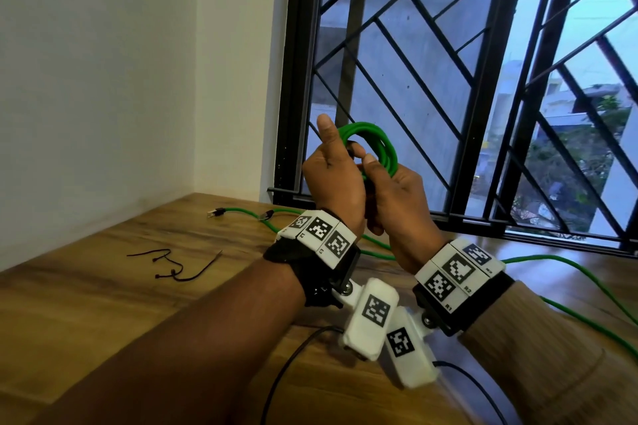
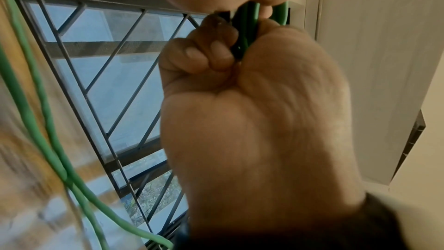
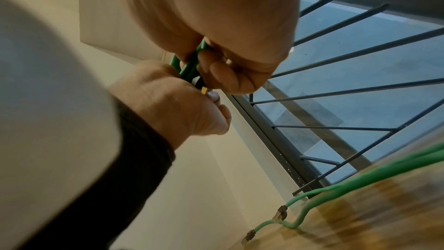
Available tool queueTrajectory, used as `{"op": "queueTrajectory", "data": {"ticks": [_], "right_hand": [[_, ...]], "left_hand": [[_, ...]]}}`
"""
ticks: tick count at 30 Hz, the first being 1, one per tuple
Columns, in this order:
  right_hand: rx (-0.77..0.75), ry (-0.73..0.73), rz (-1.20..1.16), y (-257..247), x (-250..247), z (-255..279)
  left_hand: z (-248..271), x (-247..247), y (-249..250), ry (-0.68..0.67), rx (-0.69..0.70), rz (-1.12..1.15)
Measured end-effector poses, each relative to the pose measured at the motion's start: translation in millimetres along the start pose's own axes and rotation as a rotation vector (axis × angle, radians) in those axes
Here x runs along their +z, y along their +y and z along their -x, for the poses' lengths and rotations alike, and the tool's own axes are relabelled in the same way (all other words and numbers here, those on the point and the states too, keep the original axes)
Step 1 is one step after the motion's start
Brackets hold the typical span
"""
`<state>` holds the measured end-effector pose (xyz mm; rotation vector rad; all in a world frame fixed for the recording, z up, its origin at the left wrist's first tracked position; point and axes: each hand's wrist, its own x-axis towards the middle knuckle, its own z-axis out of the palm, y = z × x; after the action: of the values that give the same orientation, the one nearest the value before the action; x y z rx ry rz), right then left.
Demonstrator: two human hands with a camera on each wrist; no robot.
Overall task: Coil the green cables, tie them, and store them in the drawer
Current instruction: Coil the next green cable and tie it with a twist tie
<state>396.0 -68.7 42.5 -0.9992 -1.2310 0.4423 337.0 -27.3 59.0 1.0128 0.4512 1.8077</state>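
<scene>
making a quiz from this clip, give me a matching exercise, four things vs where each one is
Things:
1. coiled green cable
2. black zip ties
3. loose green cable ends with plugs
4. black window grille

Places:
A. lying on the wooden table, left of the arms
B. behind the table, over the glass
C. gripped in both hands, off the table
D. on the table near the window sill

Pairs: 1-C, 2-A, 3-D, 4-B

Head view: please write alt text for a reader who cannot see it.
Both hands, left and right, hold a coiled green cable up before a barred window. More green cable and black ties lie on the wooden table.
</scene>
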Motion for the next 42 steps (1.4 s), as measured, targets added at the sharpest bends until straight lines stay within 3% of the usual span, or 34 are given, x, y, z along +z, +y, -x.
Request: {"op": "queueTrajectory", "data": {"ticks": [9, 13, 17, 24, 31, 37, 42], "right_hand": [[-0.154, 0.134, 0.236, 13.3, -17.6, -16.7], [-0.217, 0.154, 0.413, 10.2, -28.5, -21.4], [-0.293, 0.095, 0.741, 10.8, -37.2, -22.7], [-0.302, -0.026, 0.819, 19.9, -29.5, -18.5], [-0.273, -0.108, 0.841, 12.0, -26.5, -14.8], [-0.266, -0.227, 0.756, 6.6, -37.5, -27.7], [-0.212, -0.226, 0.660, 1.9, -27.3, -17.1]], "left_hand": [[-2.0, 2.1, -15.0, -0.111, 0.067, -0.065], [-16.5, -2.0, -17.6, -0.197, 0.193, -0.294], [-29.2, -9.4, -6.2, -0.393, 0.217, -0.558], [-44.3, -23.1, 0.2, -0.494, 0.418, -0.944], [-53.1, -28.6, -4.9, -0.559, 0.484, -0.874], [-56.4, -24.4, -9.7, -0.530, 0.453, -0.756], [-65.4, -29.7, -2.9, -0.463, 0.392, -0.697]]}}
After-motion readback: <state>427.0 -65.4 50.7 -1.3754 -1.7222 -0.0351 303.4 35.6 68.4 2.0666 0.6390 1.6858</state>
